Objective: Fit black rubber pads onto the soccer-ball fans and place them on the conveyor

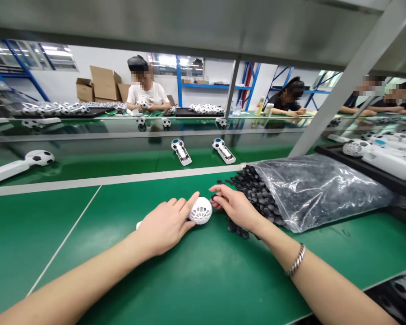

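My left hand (165,223) is wrapped over a white handheld fan (201,211) lying on the green table. Its round, ball-shaped head with a slotted grille shows past my thumb and index finger, while most of the handle is hidden under the palm. Just right of that head, my right hand (235,205) pinches a small black piece (214,197) between thumb and fingers. Beneath and beyond this hand, many loose black pieces (262,196) spill from a clear plastic bag (321,189).
Two fan bodies with football-patterned heads, one (181,152) left of the other (223,150), lie on the conveyor belt (135,158). Another white fan (23,164) is at far left. A black tray (365,164) of fans stands right, near a slanted metal post (345,85). Co-workers sit opposite.
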### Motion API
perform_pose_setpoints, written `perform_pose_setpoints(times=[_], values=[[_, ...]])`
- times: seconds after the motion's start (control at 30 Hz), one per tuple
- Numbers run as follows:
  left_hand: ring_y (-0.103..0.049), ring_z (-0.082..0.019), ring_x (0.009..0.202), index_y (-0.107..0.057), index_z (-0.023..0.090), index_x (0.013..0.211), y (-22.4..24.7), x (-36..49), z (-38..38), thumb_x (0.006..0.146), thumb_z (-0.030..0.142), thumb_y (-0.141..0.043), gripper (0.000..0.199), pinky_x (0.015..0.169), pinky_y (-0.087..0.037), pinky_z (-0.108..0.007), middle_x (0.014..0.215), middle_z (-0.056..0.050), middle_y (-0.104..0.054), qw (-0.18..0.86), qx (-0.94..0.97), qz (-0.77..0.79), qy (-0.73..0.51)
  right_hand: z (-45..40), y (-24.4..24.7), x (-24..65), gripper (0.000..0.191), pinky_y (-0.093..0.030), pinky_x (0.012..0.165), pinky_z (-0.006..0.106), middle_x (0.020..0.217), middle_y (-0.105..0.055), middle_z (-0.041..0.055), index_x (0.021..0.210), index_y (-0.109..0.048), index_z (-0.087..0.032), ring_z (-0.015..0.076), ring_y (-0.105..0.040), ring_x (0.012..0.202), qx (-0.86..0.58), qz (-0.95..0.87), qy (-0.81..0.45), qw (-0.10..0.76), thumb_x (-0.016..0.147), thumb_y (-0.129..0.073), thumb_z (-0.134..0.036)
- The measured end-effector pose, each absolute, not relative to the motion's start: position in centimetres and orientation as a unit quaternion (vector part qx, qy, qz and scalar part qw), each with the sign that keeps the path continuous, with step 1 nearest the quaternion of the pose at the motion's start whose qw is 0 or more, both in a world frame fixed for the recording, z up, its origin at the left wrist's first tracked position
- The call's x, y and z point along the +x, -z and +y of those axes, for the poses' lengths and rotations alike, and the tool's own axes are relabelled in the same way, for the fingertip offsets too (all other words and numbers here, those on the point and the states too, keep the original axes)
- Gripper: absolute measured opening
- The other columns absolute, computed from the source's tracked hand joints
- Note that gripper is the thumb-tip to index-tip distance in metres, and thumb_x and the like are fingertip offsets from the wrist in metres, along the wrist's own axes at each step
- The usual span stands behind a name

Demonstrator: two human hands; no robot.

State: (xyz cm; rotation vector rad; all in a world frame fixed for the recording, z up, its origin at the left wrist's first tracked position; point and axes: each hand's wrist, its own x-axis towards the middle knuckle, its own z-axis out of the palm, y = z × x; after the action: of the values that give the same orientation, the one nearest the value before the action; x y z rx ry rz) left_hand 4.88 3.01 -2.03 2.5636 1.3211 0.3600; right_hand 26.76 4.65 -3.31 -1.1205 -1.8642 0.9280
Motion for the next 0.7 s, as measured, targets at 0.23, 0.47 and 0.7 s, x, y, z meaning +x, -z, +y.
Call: perform_pose_setpoints(times=[0.23,0.47,0.7], values=[[-0.045,-0.031,0.102,-0.036,0.026,0.134,1.7,4.4,6.3,0.084,0.055,-0.033,0.057,0.086,-0.034,-0.041,0.11,-0.012,-0.052,0.135,0.864,0.477,-0.092,4.4,2.5,26.7,0.008,-0.046,0.071,0.027,0.084,-0.058,0.0018,0.085,-0.057,-0.02,0.0139,-0.055,0.079,-0.431,-0.741,-0.278,0.434,0.084,-0.049,-0.023],[-0.053,-0.023,0.092,-0.039,0.025,0.129,2.2,5.5,5.2,0.073,0.053,-0.056,0.065,0.077,-0.043,-0.032,0.106,-0.006,-0.052,0.147,0.87,0.456,-0.119,3.5,3.1,25.5,0.005,-0.043,0.076,0.027,0.082,-0.057,0.0016,0.082,-0.06,-0.019,0.0135,-0.053,0.079,-0.381,-0.798,-0.253,0.392,0.081,-0.055,-0.016],[-0.054,-0.024,0.098,-0.03,0.03,0.134,2.4,5.6,5.5,0.071,0.06,-0.054,0.074,0.079,-0.043,-0.034,0.112,-0.004,-0.056,0.157,0.86,0.469,-0.125,3.1,3.6,24.8,0.006,-0.037,0.092,0.035,0.1,-0.049,0.004,0.074,-0.06,-0.019,0.0177,-0.046,0.101,-0.391,-0.814,-0.211,0.375,0.074,-0.062,-0.014]])
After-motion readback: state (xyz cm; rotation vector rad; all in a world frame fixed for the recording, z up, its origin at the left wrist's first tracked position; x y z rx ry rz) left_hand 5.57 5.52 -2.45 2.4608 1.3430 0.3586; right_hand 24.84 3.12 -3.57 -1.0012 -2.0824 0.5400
